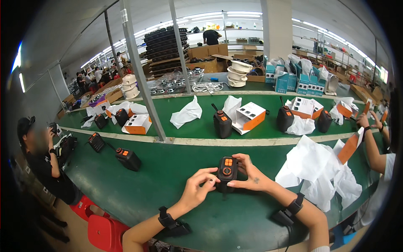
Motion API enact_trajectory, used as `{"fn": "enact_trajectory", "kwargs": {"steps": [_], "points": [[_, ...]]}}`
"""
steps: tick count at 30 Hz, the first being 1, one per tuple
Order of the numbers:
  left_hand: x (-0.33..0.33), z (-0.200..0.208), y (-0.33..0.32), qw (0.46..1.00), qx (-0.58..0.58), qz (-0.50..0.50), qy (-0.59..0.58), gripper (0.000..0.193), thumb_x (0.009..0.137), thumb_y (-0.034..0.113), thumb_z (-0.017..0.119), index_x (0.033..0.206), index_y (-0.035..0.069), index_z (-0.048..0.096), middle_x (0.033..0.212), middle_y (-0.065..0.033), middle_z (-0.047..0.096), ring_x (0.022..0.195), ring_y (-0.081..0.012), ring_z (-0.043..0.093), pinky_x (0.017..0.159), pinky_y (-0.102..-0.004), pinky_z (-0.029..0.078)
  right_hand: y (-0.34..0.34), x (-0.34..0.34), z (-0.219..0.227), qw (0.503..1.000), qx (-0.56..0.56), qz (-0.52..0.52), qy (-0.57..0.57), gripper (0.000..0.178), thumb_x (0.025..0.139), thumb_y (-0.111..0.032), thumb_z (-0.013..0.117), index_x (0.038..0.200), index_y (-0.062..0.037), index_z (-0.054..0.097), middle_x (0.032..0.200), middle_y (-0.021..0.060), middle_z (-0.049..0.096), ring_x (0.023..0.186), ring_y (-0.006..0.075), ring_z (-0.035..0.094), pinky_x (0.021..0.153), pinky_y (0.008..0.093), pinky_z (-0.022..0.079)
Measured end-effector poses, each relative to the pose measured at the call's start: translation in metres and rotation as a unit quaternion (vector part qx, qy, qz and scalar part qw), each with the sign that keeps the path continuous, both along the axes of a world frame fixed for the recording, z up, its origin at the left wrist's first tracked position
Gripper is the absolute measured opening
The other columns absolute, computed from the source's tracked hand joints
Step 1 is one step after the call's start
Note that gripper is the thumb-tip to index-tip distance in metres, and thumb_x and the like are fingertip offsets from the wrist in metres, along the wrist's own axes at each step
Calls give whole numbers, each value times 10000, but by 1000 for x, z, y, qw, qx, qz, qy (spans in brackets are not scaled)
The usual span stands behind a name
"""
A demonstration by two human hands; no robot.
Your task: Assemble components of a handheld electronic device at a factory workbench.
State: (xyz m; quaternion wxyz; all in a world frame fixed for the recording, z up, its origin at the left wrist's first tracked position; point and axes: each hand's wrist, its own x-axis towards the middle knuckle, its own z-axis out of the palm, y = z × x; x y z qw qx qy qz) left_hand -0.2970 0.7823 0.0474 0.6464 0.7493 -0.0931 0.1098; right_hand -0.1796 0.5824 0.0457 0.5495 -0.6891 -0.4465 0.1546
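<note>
A small black box-shaped device [227, 175] with orange buttons and a round orange-ringed dial stands on the green table before me. My right hand [251, 174] grips its right side, thumb along the near edge and fingers around the far corner. My left hand [200, 187] is at its left side, fingertips bent into a pinch beside the casing. A tiny dark spot shows between those fingers; what it is I cannot make out. Farther left on the same surface are a second such device [127, 159] and a third [96, 142].
White wrapping sheets [308, 161] lie at right, near a co-worker's hands [369, 122] and an orange-sided box flap [349, 147]. Across a pale ledge [235, 142], more devices stand beside an open white-and-orange box [250, 117]. A metal post [145, 75] rises left of centre; red stools [105, 233] sit lower left.
</note>
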Motion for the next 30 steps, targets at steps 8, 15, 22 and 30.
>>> {"fn": "enact_trajectory", "kwargs": {"steps": [8,15,22,30], "points": [[55,-10,-6,993,-82,5,84,319,964,232,449,1185,10,511,1145,-83,568,1052,-150,565,916,-276,445,0,-10,-25,998,12,21,-53,989,643,-241,878,1319,-70,177,1309,190,334,1269,309,387,1096,469,307],[48,-27,-18,972,-184,-79,121,385,952,296,417,1178,-5,498,1142,-108,549,1065,-151,532,940,-268,409,3,-16,-17,964,23,-31,-261,981,580,-533,842,1265,-57,325,1081,206,475,964,362,522,816,405,487],[46,-39,-11,979,-138,-64,-133,547,888,383,568,1237,2,390,1206,-139,451,1126,-190,481,960,-311,376,6,-24,-23,932,-35,-191,-305,924,593,-555,814,1183,44,430,976,177,458,836,330,553,619,382,532],[53,-42,-3,969,-209,131,20,214,953,233,542,1024,33,565,866,28,528,827,-38,464,751,-202,391,1,-28,-14,911,23,-168,-375,590,691,-304,830,1081,22,530,1156,233,396,1021,330,520,882,433,462]]}}
